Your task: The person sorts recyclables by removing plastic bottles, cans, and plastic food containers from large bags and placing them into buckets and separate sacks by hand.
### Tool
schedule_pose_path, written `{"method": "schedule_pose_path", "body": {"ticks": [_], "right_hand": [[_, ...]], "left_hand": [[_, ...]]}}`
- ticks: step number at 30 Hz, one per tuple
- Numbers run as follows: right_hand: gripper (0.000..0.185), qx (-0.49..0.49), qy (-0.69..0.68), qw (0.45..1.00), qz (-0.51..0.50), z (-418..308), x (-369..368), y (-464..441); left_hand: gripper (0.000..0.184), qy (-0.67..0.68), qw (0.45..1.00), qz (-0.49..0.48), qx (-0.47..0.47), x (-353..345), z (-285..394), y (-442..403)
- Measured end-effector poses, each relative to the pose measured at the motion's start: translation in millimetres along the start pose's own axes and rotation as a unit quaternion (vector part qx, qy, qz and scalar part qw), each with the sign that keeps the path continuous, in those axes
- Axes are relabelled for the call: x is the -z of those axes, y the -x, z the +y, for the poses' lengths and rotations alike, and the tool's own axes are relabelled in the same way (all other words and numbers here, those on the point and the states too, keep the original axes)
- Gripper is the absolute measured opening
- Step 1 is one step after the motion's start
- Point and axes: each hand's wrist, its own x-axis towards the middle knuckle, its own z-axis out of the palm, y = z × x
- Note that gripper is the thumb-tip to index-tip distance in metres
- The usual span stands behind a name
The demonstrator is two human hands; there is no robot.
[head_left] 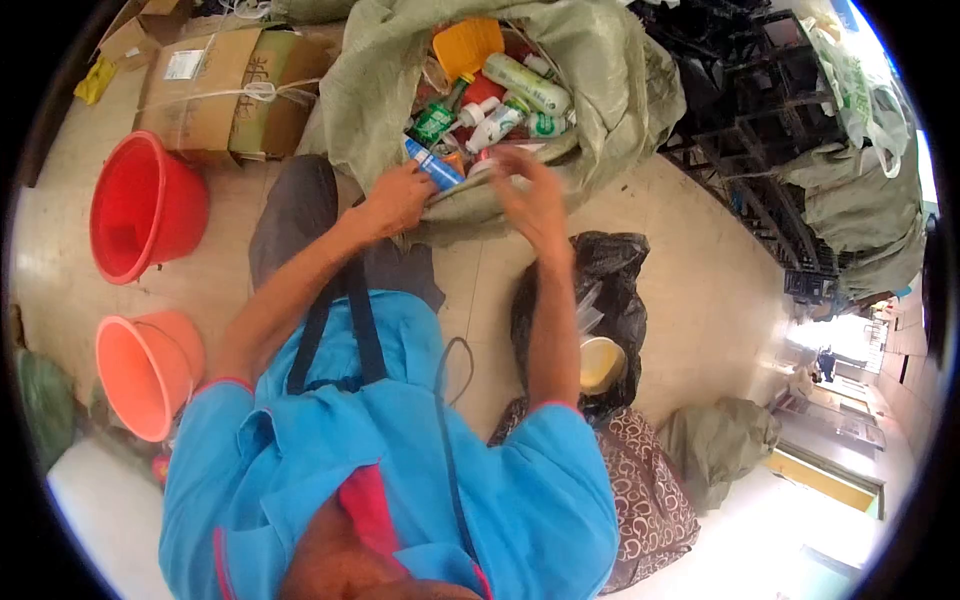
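A large olive woven sack (615, 95) lies wide open in front of me, full of mixed plastic bottles and packs. My left hand (398, 200) is closed at its near rim, beside a blue and white box (434, 165). Over the sack's near edge, my right hand (530, 190) has bent, spread fingers and is slightly blurred; no object shows clearly in it. Among the contents are a green bottle (435, 122), a pale green and white bottle (527, 83), a white bottle (497, 124) and a yellow-orange container (468, 46).
A red bucket (150, 207) and a pink bucket (150, 375) stand at left, below a tied cardboard bundle (200, 90). By my right arm lies a black plastic bag (615, 270) with a tub (601, 364). Black crates (750, 140) are stacked at right, near a patterned bag (645, 490).
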Motion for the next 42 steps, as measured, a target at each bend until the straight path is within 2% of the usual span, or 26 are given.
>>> {"method": "schedule_pose_path", "body": {"ticks": [2, 3, 4, 6, 8, 10, 11, 14, 15, 16, 19, 20, 23, 24, 27, 28, 29, 30, 31, 32, 34, 35, 37, 38, 40, 42], "right_hand": [[0.040, -0.006, 0.140, 0.973, -0.185, 18, -54, -53], [0.044, -0.017, 0.237, 0.933, -0.271, 37, -77, -71], [0.044, -0.010, 0.239, 0.933, -0.269, 59, -93, -78], [0.052, 0.028, 0.316, 0.862, -0.394, 50, -106, -84], [0.058, -0.013, 0.308, 0.861, -0.404, 63, -106, -72], [0.072, -0.014, 0.283, 0.905, -0.318, 103, -124, -61], [0.071, 0.004, 0.142, 0.938, -0.315, 92, -113, -55], [0.071, -0.060, 0.146, 0.963, -0.218, 88, -92, -44], [0.073, -0.085, 0.184, 0.954, -0.223, 75, -77, -43], [0.073, -0.086, 0.185, 0.952, -0.230, 69, -65, -38], [0.061, -0.095, 0.191, 0.971, -0.107, 47, -37, -32], [0.061, -0.096, 0.193, 0.971, -0.108, 47, -31, -30], [0.054, -0.176, -0.055, 0.982, -0.035, 47, -15, -32], [0.054, -0.175, -0.053, 0.982, -0.037, 46, -11, -31], [0.061, -0.156, -0.054, 0.986, -0.005, 33, -8, -30], [0.059, -0.162, -0.068, 0.984, -0.028, 14, -9, -25], [0.057, -0.156, -0.084, 0.982, -0.070, -11, -16, -25], [0.054, -0.136, -0.045, 0.985, -0.097, -27, -19, -17], [0.052, -0.159, -0.044, 0.980, -0.113, -27, -20, -11], [0.052, -0.119, -0.049, 0.983, -0.129, -23, -26, -7], [0.056, -0.066, -0.036, 0.988, -0.137, -5, -29, -3], [0.059, -0.046, -0.020, 0.989, -0.138, 1, -31, -6], [0.064, -0.041, -0.056, 0.984, -0.163, -12, -47, -2], [0.070, -0.050, -0.090, 0.979, -0.176, -18, -61, -10], [0.077, -0.025, -0.041, 0.981, -0.185, -22, -70, 0], [0.080, -0.074, -0.147, 0.953, -0.255, -63, -82, 3]], "left_hand": [[0.027, 0.036, 0.997, 0.067, -0.015, 11, 4, 4], [0.027, 0.031, 0.997, 0.071, -0.014, 12, 4, 9], [0.026, 0.042, 0.996, 0.076, 0.007, 9, 1, 12], [0.025, 0.051, 0.994, 0.087, 0.035, 7, -7, 14], [0.021, 0.073, 0.994, 0.069, 0.050, 1, -8, 20], [0.021, 0.082, 0.994, 0.061, 0.046, -4, -10, 20], [0.020, 0.091, 0.994, 0.049, 0.030, -6, -11, 19], [0.018, 0.144, 0.985, 0.088, 0.043, -6, -12, 16], [0.018, 0.147, 0.984, 0.090, 0.049, -1, -7, 14], [0.019, 0.179, 0.976, 0.104, 0.061, 4, -2, 13], [0.021, 0.216, 0.962, 0.139, 0.095, -3, -4, 8], [0.023, 0.224, 0.956, 0.152, 0.113, 1, 0, 6], [0.034, 0.292, 0.938, 0.092, 0.162, 21, 3, 5], [0.034, 0.293, 0.937, 0.094, 0.163, 23, 5, 4], [0.056, 0.460, 0.855, 0.113, 0.212, 31, 1, -6], [0.063, 0.499, 0.827, 0.121, 0.228, 31, 2, -10], [0.078, 0.551, 0.801, 0.133, 0.192, 40, -4, -10], [0.078, 0.650, 0.740, 0.129, 0.117, 51, 6, -10], [0.075, 0.628, 0.741, 0.154, 0.182, 51, 20, -12], [0.070, 0.665, 0.704, 0.204, 0.143, 51, 27, -12], [0.065, 0.699, 0.647, 0.207, 0.223, 68, 44, -8], [0.065, 0.690, 0.648, 0.227, 0.228, 78, 47, -1], [0.057, 0.721, 0.585, 0.257, 0.268, 90, 49, 23], [0.057, 0.715, 0.580, 0.275, 0.275, 92, 31, 27], [0.049, 0.715, 0.567, 0.306, 0.271, 74, 25, 41], [0.056, 0.715, 0.549, 0.328, 0.284, 75, 11, 56]]}}
